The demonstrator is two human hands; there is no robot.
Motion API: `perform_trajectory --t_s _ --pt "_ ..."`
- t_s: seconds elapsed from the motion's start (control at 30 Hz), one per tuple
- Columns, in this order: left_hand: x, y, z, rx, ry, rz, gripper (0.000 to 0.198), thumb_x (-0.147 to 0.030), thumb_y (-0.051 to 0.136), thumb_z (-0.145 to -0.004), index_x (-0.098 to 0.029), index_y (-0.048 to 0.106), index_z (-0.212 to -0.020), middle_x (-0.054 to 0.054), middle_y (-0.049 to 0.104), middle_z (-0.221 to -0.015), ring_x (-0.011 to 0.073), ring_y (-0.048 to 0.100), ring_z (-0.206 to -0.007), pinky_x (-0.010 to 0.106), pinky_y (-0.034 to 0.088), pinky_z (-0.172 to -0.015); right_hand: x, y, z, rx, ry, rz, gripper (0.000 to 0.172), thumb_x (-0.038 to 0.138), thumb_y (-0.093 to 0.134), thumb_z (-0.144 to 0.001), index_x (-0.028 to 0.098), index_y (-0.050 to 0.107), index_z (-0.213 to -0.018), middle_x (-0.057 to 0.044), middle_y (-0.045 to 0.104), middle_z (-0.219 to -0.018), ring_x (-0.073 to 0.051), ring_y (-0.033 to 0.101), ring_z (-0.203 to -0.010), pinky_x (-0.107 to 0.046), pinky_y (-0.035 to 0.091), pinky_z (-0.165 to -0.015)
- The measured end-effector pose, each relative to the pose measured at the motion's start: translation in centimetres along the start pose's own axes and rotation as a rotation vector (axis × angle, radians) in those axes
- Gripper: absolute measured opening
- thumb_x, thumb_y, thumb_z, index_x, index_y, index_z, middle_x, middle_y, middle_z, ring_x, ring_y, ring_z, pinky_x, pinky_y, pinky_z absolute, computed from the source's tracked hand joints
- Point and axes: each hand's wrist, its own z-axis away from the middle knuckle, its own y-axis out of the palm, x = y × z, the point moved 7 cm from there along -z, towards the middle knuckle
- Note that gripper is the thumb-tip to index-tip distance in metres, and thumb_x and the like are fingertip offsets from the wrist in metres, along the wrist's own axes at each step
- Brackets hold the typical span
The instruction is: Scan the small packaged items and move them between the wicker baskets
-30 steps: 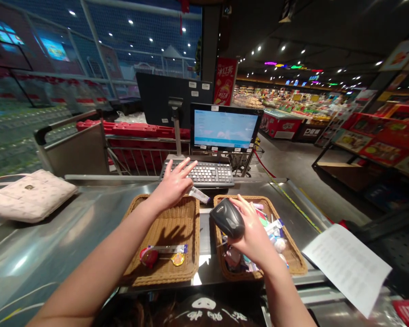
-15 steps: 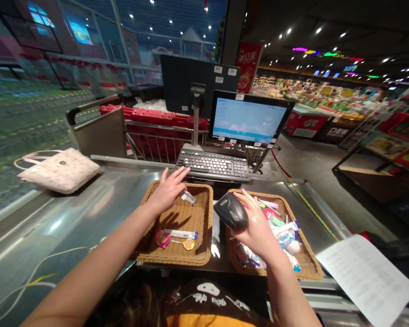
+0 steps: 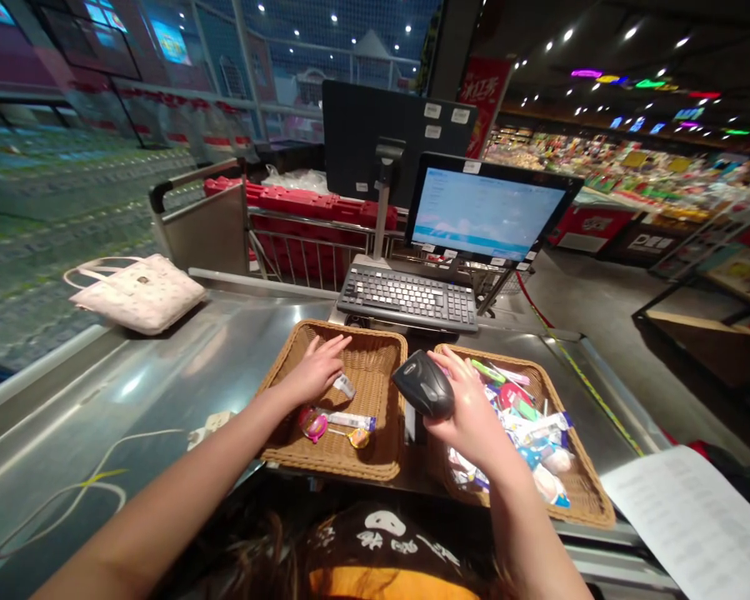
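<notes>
Gripping barcode scanner [image 3: 422, 384] in right hand [image 3: 476, 410], left hand [image 3: 316, 373] apart in wicker basket [image 3: 375, 337], beside packet [image 3: 344, 386]

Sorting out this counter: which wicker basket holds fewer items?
The brown wicker basket on the left, under the left hand: only a few small items lie in it, while the right basket is heaped with colourful packets.

The right hand [image 3: 472, 408] covers most of the handle of the barcode scanner [image 3: 422, 383]. The small packets [image 3: 525, 425] in the right wicker basket [image 3: 591, 492] overlap, their labels too small to read. The printed sheet [image 3: 687, 525] runs off the picture's corner, its text illegible.
</notes>
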Motion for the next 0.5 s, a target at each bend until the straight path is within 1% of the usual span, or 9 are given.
perform_trajectory --t_s 0.13,0.23,0.3,0.37,0.43,0.5 --pt "1.6 2.3 0.7 0.08 -0.047 -0.023 0.027 -0.019 0.047 -0.092 -0.016 0.067 -0.074 0.012 0.043 -0.152 0.0296 0.035 -0.144 0.066 0.016 -0.115 0.3 0.3 -0.3 -0.007 -0.008 0.0 0.061 0.018 0.062 -0.067 0.021 0.057 -0.127 -0.013 0.052 -0.141 -0.038 0.032 -0.144 -0.067 0.019 -0.116" --pt "2.9 3.2 1.2 0.103 -0.071 -0.052 0.024 -0.013 0.048 -0.088 -0.017 0.069 -0.078 0.012 0.048 -0.148 0.0304 0.037 -0.142 0.068 0.013 -0.114 0.3 0.6 -0.5 0.0 -0.012 -0.003 0.06 0.018 0.062 -0.067 0.021 0.057 -0.127 -0.013 0.052 -0.142 -0.038 0.032 -0.144 -0.067 0.018 -0.116" --pt "3.7 3.2 1.3 0.098 -0.101 -0.083 0.023 -0.009 0.049 -0.085 -0.016 0.07 -0.079 0.014 0.048 -0.148 0.0323 0.037 -0.143 0.069 0.012 -0.114 0.3 0.8 -0.5 -0.001 -0.013 -0.002 0.06 0.019 0.062 -0.067 0.021 0.057 -0.127 -0.013 0.052 -0.142 -0.038 0.032 -0.144 -0.067 0.018 -0.117" --pt "4.0 2.9 1.3 0.078 -0.131 -0.12 0.023 -0.008 0.048 -0.084 -0.015 0.071 -0.084 0.018 0.045 -0.149 0.034 0.035 -0.143 0.07 0.013 -0.113 0.1 0.8 -0.5 -0.009 -0.007 -0.001 0.061 0.018 0.062 -0.066 0.021 0.057 -0.127 -0.012 0.052 -0.142 -0.038 0.032 -0.144 -0.067 0.018 -0.117" --pt "3.5 2.3 0.9 0.045 -0.138 -0.131 0.023 -0.011 0.049 -0.086 -0.015 0.071 -0.092 0.019 0.043 -0.151 0.0341 0.035 -0.143 0.069 0.015 -0.113 -0.1 0.5 -0.4 -0.02 0.008 -0.004 0.062 0.018 0.062 -0.066 0.021 0.057 -0.127 -0.012 0.051 -0.142 -0.038 0.031 -0.144 -0.066 0.02 -0.116" --pt "2.4 1.5 0.1 0.012 -0.119 -0.108 0.023 -0.015 0.052 -0.088 -0.016 0.069 -0.103 0.02 0.041 -0.152 0.0333 0.035 -0.143 0.067 0.016 -0.114 -0.5 -0.1 -0.2 -0.044 0.035 -0.01 0.064 0.016 0.062 -0.065 0.021 0.055 -0.128 -0.013 0.052 -0.141 -0.037 0.032 -0.144 -0.066 0.022 -0.116"
